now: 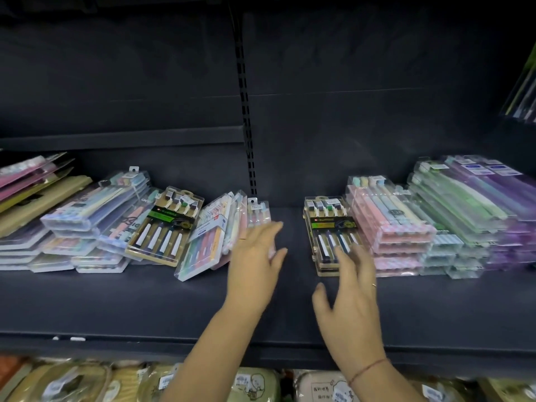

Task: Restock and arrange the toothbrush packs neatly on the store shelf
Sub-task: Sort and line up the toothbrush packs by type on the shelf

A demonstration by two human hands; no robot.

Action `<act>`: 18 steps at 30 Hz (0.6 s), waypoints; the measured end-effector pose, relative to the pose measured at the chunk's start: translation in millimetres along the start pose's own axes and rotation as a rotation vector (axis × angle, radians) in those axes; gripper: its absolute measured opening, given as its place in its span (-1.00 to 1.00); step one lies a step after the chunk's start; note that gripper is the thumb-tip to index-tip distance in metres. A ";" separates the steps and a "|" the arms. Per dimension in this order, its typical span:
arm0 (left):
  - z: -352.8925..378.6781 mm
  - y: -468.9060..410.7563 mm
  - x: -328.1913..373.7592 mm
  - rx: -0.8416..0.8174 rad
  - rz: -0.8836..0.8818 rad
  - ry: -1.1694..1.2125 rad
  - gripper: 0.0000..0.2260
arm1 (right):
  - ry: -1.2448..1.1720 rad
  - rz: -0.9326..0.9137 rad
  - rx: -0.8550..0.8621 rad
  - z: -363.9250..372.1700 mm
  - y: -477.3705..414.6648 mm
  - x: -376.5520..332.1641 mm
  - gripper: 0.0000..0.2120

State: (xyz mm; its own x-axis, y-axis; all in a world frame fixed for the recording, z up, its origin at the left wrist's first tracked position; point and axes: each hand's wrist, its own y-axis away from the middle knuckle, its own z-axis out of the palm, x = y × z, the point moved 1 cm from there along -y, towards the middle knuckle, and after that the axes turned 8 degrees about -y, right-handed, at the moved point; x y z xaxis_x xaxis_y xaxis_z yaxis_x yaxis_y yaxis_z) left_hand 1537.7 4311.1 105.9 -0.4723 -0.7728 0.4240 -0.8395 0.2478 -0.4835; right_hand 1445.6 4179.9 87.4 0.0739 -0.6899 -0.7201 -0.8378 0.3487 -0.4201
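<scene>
Arrangement underway, we judged: left hand [255,256] spread near leaning packs [210,236], right hand [352,288] spread over gold stack [327,224]. Leaning packs needed squaring next.

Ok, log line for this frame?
stage: arranging | left hand: open, beside leaning packs | right hand: open, fingertips over gold-edged pack | shelf: loose piles left, tidy stacks right

motion-blurred left hand [256,256], right hand [352,288]

Nearest us, below, we see a row of wrapped pouches [252,384] in green and beige, some cartoon-printed. Far behind, a slotted upright [246,111] runs down the dark back panel [116,68].
</scene>
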 end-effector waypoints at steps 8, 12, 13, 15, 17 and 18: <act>-15.6 4.1 -77.6 -0.089 -0.180 -0.278 -0.38 | 0.092 -0.135 -0.563 81.7 -52.3 -14.2 -0.28; -12.2 4.4 -79.1 -0.099 -0.131 -0.266 -0.52 | 0.187 -0.146 -0.642 86.0 -56.7 -11.5 -0.31; -12.0 4.5 -79.3 -0.090 -0.132 -0.260 -0.54 | 0.195 -0.148 -0.637 82.2 -54.0 -11.1 -0.31; -11.3 5.6 -79.7 -0.070 -0.156 -0.254 -0.52 | 0.210 -0.165 -0.615 69.1 -43.7 -10.7 -0.32; -11.4 6.6 -80.1 -0.036 -0.164 -0.268 -0.52 | 0.212 -0.173 -0.596 51.3 -27.7 -10.6 -0.33; -11.2 6.9 -81.3 -0.026 -0.166 -0.276 -0.53 | 0.215 -0.162 -0.589 41.4 -18.3 -10.0 -0.34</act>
State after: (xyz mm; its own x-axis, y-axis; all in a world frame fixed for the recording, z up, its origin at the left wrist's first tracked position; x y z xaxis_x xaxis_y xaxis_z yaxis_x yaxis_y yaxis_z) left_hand 1567.3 4382.2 76.7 -0.2405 -0.9322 0.2703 -0.9074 0.1171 -0.4036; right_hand 1482.6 4206.7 79.4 0.1657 -0.8374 -0.5209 -0.9861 -0.1350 -0.0965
